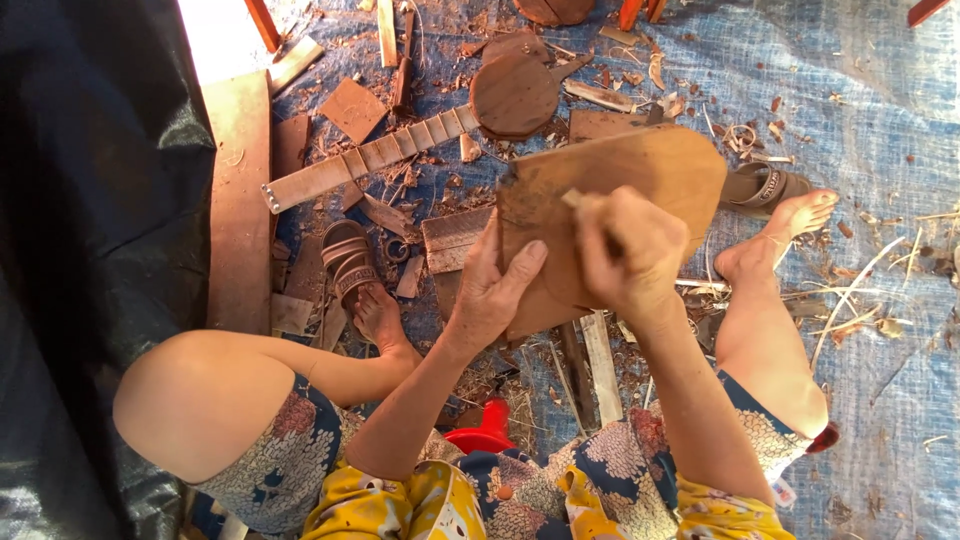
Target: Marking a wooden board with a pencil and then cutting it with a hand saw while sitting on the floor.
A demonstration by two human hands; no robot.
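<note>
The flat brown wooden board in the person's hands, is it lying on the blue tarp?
No, the flat brown wooden board is held up above the blue tarp, gripped by the left hand and right hand.

wooden board [640,190]: reddish-brown | tarp [860,90] under board: blue, pale-worn | round paddle [513,95] above board: dark brown | sandals [348,262] beside board: brown | stool [487,428] below board: red | clothing [520,495]: navy-cream floral, yellow
</note>
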